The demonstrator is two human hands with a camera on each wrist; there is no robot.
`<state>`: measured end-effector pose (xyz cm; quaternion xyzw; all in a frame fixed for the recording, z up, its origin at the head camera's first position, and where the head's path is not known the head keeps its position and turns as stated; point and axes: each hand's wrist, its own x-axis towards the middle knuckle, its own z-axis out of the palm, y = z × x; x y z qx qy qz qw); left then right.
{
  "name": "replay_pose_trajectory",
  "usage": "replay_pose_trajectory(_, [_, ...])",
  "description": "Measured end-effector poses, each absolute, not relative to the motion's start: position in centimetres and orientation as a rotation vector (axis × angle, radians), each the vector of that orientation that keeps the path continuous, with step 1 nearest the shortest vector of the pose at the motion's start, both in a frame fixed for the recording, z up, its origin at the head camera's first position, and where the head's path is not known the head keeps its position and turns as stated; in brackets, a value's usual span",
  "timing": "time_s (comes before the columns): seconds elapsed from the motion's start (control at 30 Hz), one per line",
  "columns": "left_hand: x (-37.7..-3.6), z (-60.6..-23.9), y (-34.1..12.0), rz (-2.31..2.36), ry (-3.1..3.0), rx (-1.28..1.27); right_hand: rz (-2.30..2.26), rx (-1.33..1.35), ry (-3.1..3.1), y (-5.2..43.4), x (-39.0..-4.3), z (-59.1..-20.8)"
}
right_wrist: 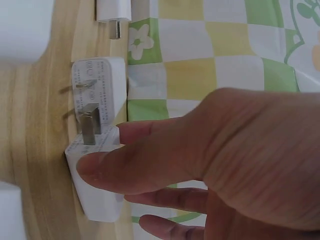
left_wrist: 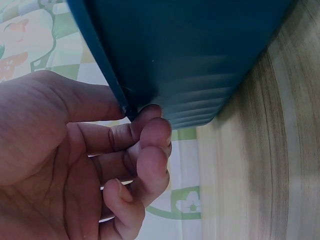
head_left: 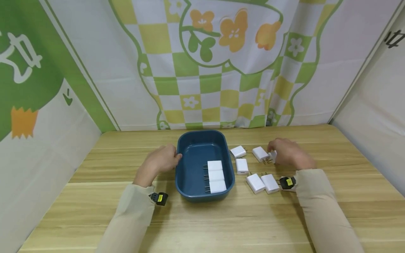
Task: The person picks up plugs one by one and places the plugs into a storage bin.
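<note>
A dark blue plastic basin [head_left: 192, 195] stands on the table, with a row of three white charger plugs [head_left: 216, 176] in its right front part, prongs facing left. My left hand [head_left: 162, 159] pinches the basin's left rim between thumb and forefinger, as the left wrist view shows. My right hand [head_left: 291, 154] is at the back right of the loose chargers. In the right wrist view its thumb and forefinger pinch a white charger [right_wrist: 100, 200] lying on the table. Another charger [right_wrist: 115, 90] lies against it, prongs showing.
Several more white chargers lie right of the basin, among them one upright charger [head_left: 242, 166] and a pair [head_left: 262, 183] side by side nearer the front. A patterned curtain [head_left: 209, 98] hangs behind the wooden table [head_left: 202, 228]. Cloth walls flank both sides.
</note>
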<state>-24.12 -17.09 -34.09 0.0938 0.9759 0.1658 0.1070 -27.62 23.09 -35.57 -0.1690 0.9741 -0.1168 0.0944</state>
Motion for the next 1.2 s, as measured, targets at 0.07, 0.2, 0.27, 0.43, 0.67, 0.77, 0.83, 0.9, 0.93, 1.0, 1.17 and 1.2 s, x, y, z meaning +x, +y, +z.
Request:
replay_pose_trajectory(0.07, [-24.1,-34.1,-17.1,0.487,2.876,0.281,-0.343,-0.509,2.898,23.1,-27.7,-35.7])
replay_pose_trajectory(0.2, [-24.0,-34.0,-17.1,0.481,2.883,0.287,-0.343,-0.523,2.909,23.1,-27.8,-35.9])
replay_pose_trajectory(0.27, [-24.0,-33.9,-17.1,0.479,2.884,0.291,-0.345,-0.527,2.909,23.0,-27.7,-35.9])
replay_pose_trajectory(0.43, [-24.0,-34.0,-17.1,0.480,2.876,0.277,-0.337,-0.529,2.896,23.1,-27.7,-35.8])
replay_pose_trajectory(0.67, [-24.1,-34.1,-17.1,0.475,2.878,0.281,-0.330,-0.526,2.883,23.0,-27.7,-35.7])
replay_pose_trajectory(0.77, [-24.1,-34.2,-17.1,0.480,2.875,0.283,-0.311,-0.532,2.882,23.0,-27.6,-35.6])
replay_pose_trajectory(0.83, [-24.1,-34.2,-17.1,0.483,2.875,0.282,-0.300,-0.541,2.880,23.0,-27.5,-35.5])
replay_pose_trajectory(0.9, [-24.1,-34.2,-17.1,0.482,2.877,0.284,-0.297,-0.542,2.877,22.9,-27.4,-35.3])
replay_pose_trajectory(0.93, [-24.1,-34.2,-17.1,0.482,2.878,0.284,-0.300,-0.544,2.875,22.9,-27.4,-35.2])
replay_pose_trajectory(1.0, [-24.0,-34.2,-17.1,0.482,2.878,0.282,-0.329,-0.571,2.880,22.7,-27.2,-34.8])
replay_pose_trajectory(1.17, [-24.1,-34.2,-17.1,0.483,2.874,0.276,-0.411,-0.666,2.878,22.0,-26.8,-33.7])
replay_pose_trajectory(1.2, [-24.1,-34.2,-17.1,0.480,2.875,0.275,-0.429,-0.688,2.878,21.8,-26.8,-33.5])
